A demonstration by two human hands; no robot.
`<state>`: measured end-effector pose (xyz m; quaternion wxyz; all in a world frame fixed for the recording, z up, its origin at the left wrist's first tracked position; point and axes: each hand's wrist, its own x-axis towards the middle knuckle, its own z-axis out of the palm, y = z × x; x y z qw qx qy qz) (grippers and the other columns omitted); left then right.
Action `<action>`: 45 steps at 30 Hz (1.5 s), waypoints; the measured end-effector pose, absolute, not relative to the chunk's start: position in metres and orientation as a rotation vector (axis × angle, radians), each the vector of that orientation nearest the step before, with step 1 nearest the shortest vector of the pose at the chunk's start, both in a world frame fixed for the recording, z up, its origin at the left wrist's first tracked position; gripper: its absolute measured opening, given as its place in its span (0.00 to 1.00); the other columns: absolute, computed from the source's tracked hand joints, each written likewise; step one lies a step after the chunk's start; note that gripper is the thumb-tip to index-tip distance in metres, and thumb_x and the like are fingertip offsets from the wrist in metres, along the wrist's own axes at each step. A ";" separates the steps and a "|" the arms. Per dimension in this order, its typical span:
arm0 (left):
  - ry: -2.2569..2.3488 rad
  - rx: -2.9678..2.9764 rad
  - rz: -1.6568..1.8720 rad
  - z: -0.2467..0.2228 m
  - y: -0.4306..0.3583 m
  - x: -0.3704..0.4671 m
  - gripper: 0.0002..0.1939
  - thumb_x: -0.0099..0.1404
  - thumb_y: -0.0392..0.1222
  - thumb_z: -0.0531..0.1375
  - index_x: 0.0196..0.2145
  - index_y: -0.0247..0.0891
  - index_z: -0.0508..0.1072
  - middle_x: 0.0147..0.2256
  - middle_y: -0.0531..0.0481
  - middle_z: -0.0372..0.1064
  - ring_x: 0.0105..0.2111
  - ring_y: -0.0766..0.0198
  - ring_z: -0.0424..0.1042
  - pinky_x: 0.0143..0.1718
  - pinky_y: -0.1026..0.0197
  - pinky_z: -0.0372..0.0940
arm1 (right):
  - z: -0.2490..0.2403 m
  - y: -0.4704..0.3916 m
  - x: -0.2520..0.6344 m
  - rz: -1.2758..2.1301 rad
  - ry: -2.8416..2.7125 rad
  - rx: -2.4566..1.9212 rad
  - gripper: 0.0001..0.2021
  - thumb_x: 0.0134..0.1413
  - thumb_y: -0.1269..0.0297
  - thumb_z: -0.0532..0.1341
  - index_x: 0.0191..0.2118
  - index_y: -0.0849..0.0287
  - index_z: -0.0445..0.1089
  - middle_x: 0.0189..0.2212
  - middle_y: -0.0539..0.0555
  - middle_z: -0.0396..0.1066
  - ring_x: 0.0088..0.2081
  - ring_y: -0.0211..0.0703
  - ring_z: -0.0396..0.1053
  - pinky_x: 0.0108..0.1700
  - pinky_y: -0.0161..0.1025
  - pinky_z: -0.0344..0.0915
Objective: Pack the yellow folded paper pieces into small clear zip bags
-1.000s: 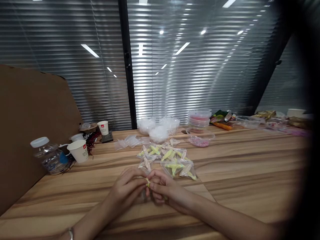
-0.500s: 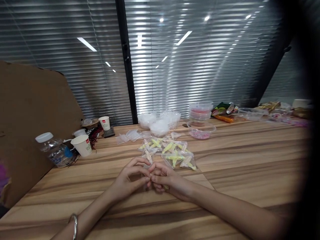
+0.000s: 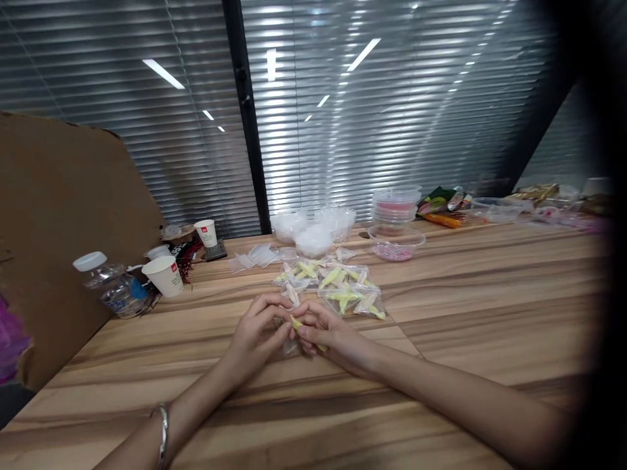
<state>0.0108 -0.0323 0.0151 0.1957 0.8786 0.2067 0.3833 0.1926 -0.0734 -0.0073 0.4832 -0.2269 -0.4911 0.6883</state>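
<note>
My left hand (image 3: 257,333) and my right hand (image 3: 326,336) meet over the wooden table (image 3: 465,307), fingertips pinched together on a small clear bag (image 3: 290,344) with a yellow piece (image 3: 296,323) at its mouth. Just beyond my hands lies a pile of filled clear bags (image 3: 333,287) holding yellow and white pieces. A few empty little bags (image 3: 255,258) lie further back.
A brown cardboard sheet (image 3: 63,222) stands at the left, with a water bottle (image 3: 112,287) and paper cups (image 3: 166,275) beside it. Clear tubs of white bits (image 3: 308,236), a bowl of pink beads (image 3: 394,243), stacked lidded tubs (image 3: 396,207) and snack packets (image 3: 443,202) line the back.
My hands have shifted slightly away from me and stay pinched together; the yellow piece shows between my fingertips again. The view has tipped up a little.
</note>
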 end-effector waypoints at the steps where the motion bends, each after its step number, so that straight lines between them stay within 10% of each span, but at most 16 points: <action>1: 0.601 2.452 1.101 0.015 -0.033 0.012 0.06 0.63 0.34 0.55 0.35 0.38 0.72 0.42 0.45 0.63 0.46 0.61 0.63 0.49 0.56 0.59 | -0.008 -0.073 0.192 1.655 -1.201 -0.556 0.14 0.50 0.63 0.64 0.40 0.59 0.61 0.28 0.48 0.65 0.23 0.29 0.58 0.28 0.32 0.53; 16: 0.729 1.766 1.186 0.003 -0.039 0.025 0.06 0.61 0.41 0.58 0.32 0.35 0.71 0.40 0.46 0.61 0.38 0.64 0.67 0.38 0.62 0.66 | -0.014 -0.071 0.195 1.433 -1.297 -0.549 0.15 0.46 0.61 0.66 0.36 0.59 0.62 0.39 0.53 0.67 0.41 0.37 0.66 0.37 0.34 0.62; 28: 0.762 1.500 0.925 0.011 -0.044 0.025 0.09 0.58 0.41 0.62 0.29 0.34 0.67 0.28 0.51 0.66 0.31 0.67 0.67 0.35 0.64 0.63 | -0.014 -0.071 0.197 1.371 -1.384 -0.686 0.13 0.50 0.57 0.63 0.37 0.60 0.64 0.27 0.49 0.66 0.28 0.33 0.64 0.32 0.34 0.60; 45: 0.654 1.199 0.846 0.009 -0.047 0.026 0.10 0.55 0.38 0.65 0.35 0.34 0.71 0.38 0.48 0.69 0.35 0.66 0.69 0.41 0.62 0.63 | -0.017 -0.072 0.197 1.344 -1.456 -0.605 0.09 0.53 0.61 0.61 0.37 0.59 0.62 0.28 0.49 0.67 0.28 0.34 0.65 0.32 0.36 0.61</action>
